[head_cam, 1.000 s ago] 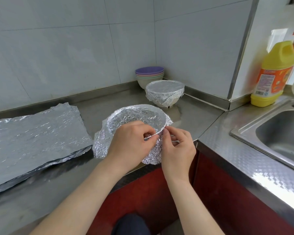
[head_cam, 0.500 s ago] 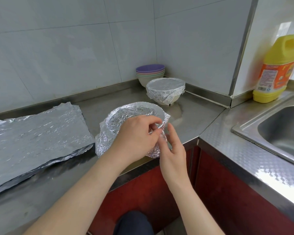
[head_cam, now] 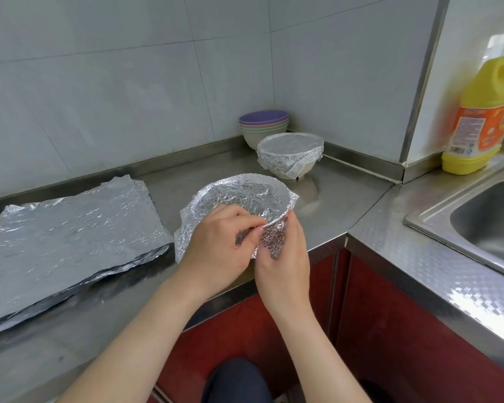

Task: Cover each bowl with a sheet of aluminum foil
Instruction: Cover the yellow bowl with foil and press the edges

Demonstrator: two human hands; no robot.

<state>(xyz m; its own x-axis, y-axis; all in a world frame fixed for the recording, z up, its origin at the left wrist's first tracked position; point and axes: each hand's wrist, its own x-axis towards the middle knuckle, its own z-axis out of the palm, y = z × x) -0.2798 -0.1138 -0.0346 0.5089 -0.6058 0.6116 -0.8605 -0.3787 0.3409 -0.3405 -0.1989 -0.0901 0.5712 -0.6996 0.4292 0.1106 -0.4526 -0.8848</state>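
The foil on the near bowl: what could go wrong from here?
1. The foil sheet could tear where the left hand and right hand pinch it at the rim.
2. The wrapped bowl stands close to the counter's front edge; a hard pull toward the person might drag it off.

On the table (head_cam: 326,205), the nearest bowl (head_cam: 242,196) sits by the front edge, the left hand (head_cam: 218,245) and right hand (head_cam: 285,257) holding its 6 o'clock side. From it, the foil sheets (head_cam: 76,237) lie at 9 o'clock, the covered bowl (head_cam: 290,154) at 1 o'clock with the bowl stack (head_cam: 262,126) just behind, the sink (head_cam: 489,225) at 3 o'clock, the bottle (head_cam: 483,117) at 2 o'clock.
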